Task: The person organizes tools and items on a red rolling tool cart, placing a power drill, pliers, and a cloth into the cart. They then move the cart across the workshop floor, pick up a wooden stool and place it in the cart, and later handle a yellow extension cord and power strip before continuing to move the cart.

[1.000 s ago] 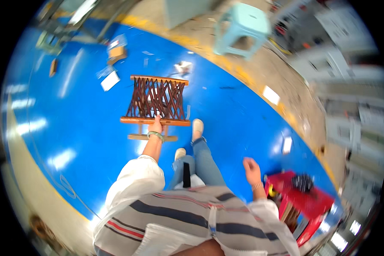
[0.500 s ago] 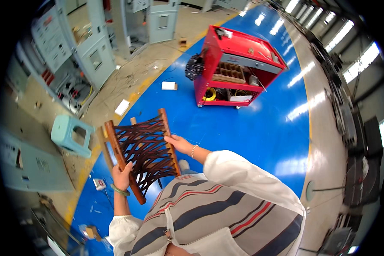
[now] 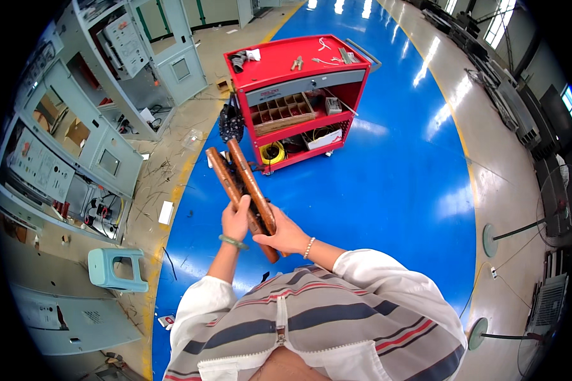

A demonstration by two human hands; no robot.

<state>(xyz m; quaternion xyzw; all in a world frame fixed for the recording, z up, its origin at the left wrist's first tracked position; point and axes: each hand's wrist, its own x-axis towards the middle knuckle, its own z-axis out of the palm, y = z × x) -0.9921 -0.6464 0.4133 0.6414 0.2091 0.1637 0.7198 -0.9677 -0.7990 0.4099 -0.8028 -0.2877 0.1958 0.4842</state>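
Over the blue floor [image 3: 394, 184], at chest height in front of the person: folded wooden rack [image 3: 243, 190], two brown rails side by side with dark lattice pinched between them, slanting up and away toward the red tool cart [image 3: 299, 70]

Left hand [image 3: 235, 221] wrapped around the left rail low down, grip closed on the wood. Right hand [image 3: 286, 236] closed on the lower end of the right rail, thumb across the top

Handling, as a judgement: stiff, fairly light for its length, hinged, so the halves may swing apart if one hand lets go; dry wood, not slippery. Best held as now, both rails together near the lower third, fingers clear of the lattice where slats could pinch

Room: open floor to the right and ahead. Cart just beyond the rack's upper end. Grey cabinets [image 3: 76, 140] along the left, teal stool [image 3: 114, 269] near the left elbow, offcuts on the concrete strip
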